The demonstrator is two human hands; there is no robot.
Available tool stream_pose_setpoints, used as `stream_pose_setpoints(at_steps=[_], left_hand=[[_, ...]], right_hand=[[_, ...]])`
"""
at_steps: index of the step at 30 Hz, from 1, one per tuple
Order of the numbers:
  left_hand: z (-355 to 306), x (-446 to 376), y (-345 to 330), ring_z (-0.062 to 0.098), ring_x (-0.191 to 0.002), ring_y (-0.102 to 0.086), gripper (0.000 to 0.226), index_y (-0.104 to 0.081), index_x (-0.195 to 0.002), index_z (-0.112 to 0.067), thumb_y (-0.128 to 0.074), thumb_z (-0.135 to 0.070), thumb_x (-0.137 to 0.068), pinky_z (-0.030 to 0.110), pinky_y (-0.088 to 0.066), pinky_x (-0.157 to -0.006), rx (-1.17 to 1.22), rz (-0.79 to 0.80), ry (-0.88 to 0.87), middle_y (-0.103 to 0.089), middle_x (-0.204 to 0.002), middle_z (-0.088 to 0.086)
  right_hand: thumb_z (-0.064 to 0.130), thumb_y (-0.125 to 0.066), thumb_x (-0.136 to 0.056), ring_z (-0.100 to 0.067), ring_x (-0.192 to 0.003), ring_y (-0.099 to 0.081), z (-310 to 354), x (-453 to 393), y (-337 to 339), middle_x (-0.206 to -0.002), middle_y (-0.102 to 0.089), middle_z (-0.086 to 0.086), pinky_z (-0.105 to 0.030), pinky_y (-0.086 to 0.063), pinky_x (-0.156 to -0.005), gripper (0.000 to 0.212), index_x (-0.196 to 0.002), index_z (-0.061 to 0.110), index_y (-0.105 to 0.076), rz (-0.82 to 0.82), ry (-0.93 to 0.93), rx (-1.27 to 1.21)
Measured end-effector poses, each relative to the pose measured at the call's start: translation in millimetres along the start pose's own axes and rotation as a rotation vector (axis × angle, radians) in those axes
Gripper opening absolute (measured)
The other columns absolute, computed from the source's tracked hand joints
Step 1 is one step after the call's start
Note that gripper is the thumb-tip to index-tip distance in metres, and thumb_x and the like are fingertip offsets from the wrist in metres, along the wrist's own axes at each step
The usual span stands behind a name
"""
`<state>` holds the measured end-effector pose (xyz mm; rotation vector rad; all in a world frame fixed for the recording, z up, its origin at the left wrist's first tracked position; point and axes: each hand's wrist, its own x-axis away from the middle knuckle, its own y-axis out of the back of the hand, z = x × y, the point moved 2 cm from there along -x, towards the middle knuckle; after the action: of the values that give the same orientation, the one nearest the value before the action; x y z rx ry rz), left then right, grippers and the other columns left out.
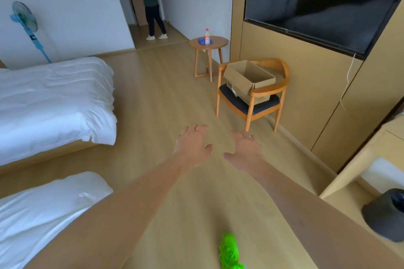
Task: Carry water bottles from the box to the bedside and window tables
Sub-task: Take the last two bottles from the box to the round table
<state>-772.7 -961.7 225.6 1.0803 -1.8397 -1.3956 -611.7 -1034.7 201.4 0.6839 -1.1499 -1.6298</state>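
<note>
White walls, pale wood floor [166, 98], two white beds [50, 102], wall-mounted television [323, 2].

box [249, 76] interior hidden; bottle [207, 36] label unreadable.

Bare floor [157, 98] runs up the middle. Beds [54, 98] block the left; the chair [251, 96] and small table [208, 42] stand right.

Brown box [249, 78], red-capped bottle [207, 36], white beds [52, 98], bright green shoe [229, 251].
</note>
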Motion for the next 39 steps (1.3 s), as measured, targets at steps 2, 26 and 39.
stream_pose_setpoints(at_steps=[2, 26, 39], left_hand=[[3.0, -60.8, -3.5, 0.032, -0.138, -0.037, 0.064, -0.040, -0.150, -0.019, -0.062, -0.038, -0.094, 0.047, -0.042, -0.108, -0.021, 0.025, 0.004, -0.044, -0.150, 0.010], [46.1, -659.5, -41.4, 0.027, -0.134, -0.043, 0.060, -0.041, -0.147, -0.021, -0.064, -0.037, -0.094, 0.042, -0.044, -0.104, 0.046, 0.157, -0.215, -0.047, -0.146, 0.005], [32.3, -909.4, -78.9, 0.030, -0.136, -0.039, 0.058, -0.043, -0.145, -0.019, -0.062, -0.038, -0.094, 0.048, -0.043, -0.107, 0.044, 0.335, -0.458, -0.046, -0.146, 0.007]], right_hand=[[0.044, -0.069, -0.089, -0.032, -0.139, -0.037, -7.5, -57.3, 2.8, -0.149, -0.044, -0.005, -0.046, -0.039, -0.108, 0.078, -0.155, 0.026, -0.032, -0.001, -0.007, -0.021], [0.047, -0.070, -0.084, -0.030, -0.135, -0.041, -47.8, -605.8, 39.3, -0.143, -0.047, -0.002, -0.044, -0.040, -0.108, 0.075, -0.150, 0.029, -0.039, -0.007, -0.250, -0.031], [0.043, -0.068, -0.088, -0.032, -0.135, -0.041, -95.0, -801.6, 55.9, -0.145, -0.048, -0.006, -0.046, -0.041, -0.110, 0.068, -0.149, 0.025, -0.043, -0.017, -0.566, -0.114]])
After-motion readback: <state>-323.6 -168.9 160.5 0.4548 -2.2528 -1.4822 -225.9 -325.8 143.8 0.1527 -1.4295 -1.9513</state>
